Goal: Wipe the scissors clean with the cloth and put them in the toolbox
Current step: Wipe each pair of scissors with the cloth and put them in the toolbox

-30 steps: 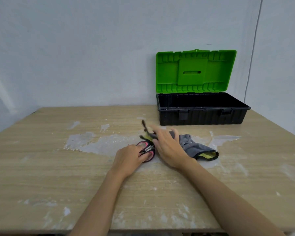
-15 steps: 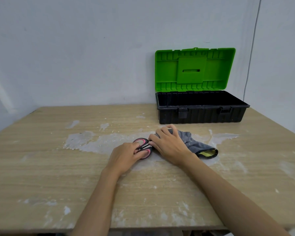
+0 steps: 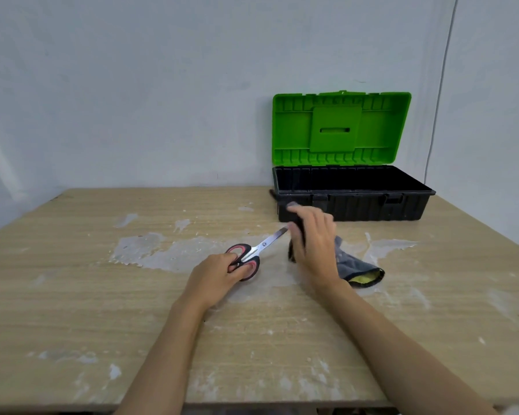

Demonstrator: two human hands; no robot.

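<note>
The scissors (image 3: 261,246) have red-and-black handles and bare steel blades pointing up and to the right, low over the table. My left hand (image 3: 219,272) grips their handles. My right hand (image 3: 313,242) is closed on the grey cloth (image 3: 357,266) with a yellow underside, pinching it around the blade tip; the tip is hidden in the fold. The rest of the cloth trails on the table to the right. The toolbox (image 3: 354,202) is black with its green lid standing open, just behind my right hand.
The wooden table (image 3: 72,295) is smeared with white patches. A light wall rises right behind the toolbox, and a thin cable runs down it at the far right. The table's near edge is at the bottom of the view.
The cloth covered the blades before; now my right hand has slid it out to the tip, baring the steel. My left hand still holds the handles.
</note>
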